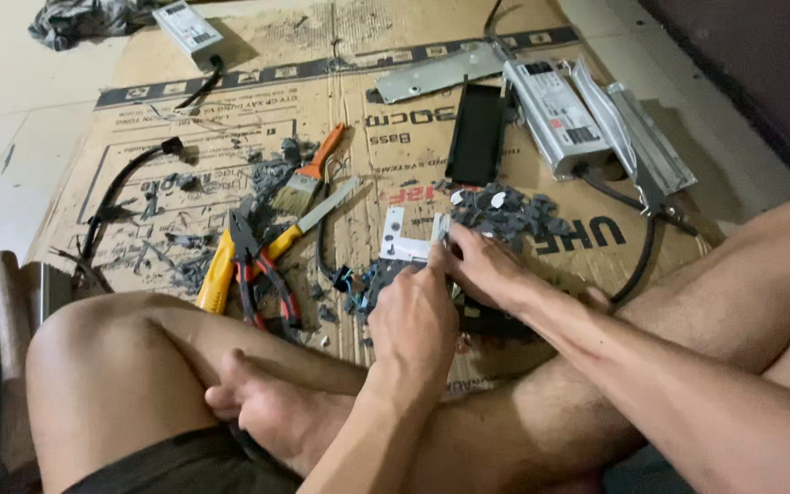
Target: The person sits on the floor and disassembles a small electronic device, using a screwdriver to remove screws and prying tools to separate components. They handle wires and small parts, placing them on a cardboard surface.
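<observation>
My left hand point(413, 316) and my right hand point(486, 270) meet over a small electronic board with a white metal bracket point(401, 240), lying on a flattened cardboard sheet point(230, 137). Both hands grip the board's near edge; fingers hide most of it. Blue and dark parts point(351, 279) show at its left side. A pile of grey potting crumbs point(505, 215) lies just beyond my right hand.
Red-handled pliers point(262, 274), a yellow-handled tool point(221, 270), a putty knife point(313, 215) and an orange-handled brush point(308, 178) lie left. Behind are a black tray point(477, 133), silver power-supply boxes point(560, 114), a metal plate point(436, 73), black cables point(116, 197). My bare legs frame the bottom.
</observation>
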